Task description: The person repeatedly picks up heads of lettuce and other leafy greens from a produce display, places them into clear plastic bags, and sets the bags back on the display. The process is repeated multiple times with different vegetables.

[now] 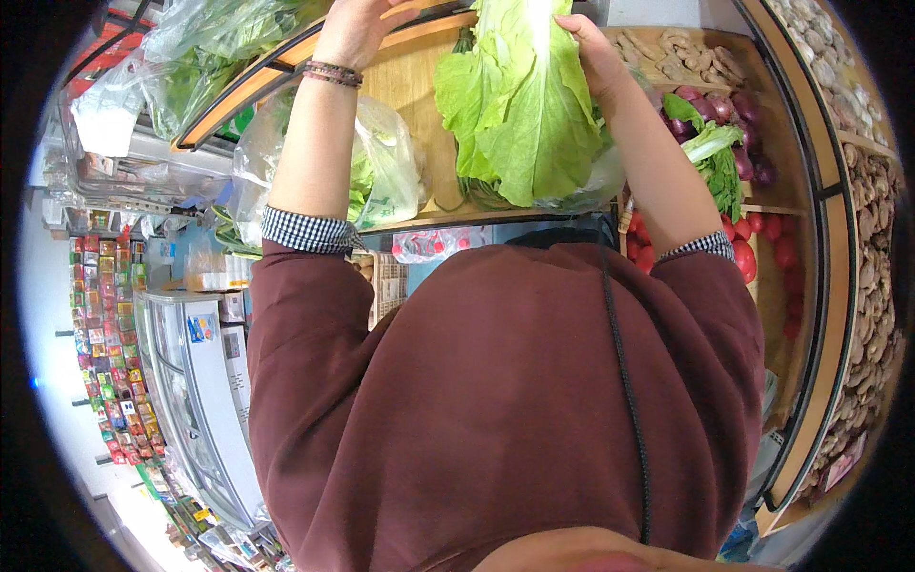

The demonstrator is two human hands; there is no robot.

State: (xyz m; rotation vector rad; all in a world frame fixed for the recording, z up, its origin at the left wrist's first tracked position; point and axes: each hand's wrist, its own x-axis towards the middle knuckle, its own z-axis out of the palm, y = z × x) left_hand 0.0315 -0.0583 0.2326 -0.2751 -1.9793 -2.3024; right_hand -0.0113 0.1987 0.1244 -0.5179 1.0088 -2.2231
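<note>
A large leafy green lettuce (pixel 522 121) with a pale central rib spreads over the wooden shelf, its upper end cut off by the picture's top edge. My right hand (pixel 599 53) grips the lettuce along its right side, with the thumb against the rib. To the left, my left hand (pixel 355 32) is raised near the shelf's wooden rim, apart from the lettuce. The frame's top edge crops most of its fingers, so what they do is hidden. Below that wrist, a clear plastic bag (pixel 389 168) of leafy greens rests on the shelf (pixel 397 79).
Ginger (pixel 679 57), red onions (pixel 747 136) and tomatoes (pixel 743 261) fill compartments at right, with leafy stalks (pixel 718 164) over the onions. A black-edged wooden rail (pixel 829 250) curves beyond them. Bagged greens (pixel 207 64) lie upper left; a glass-topped display case (pixel 200 400) stands lower left.
</note>
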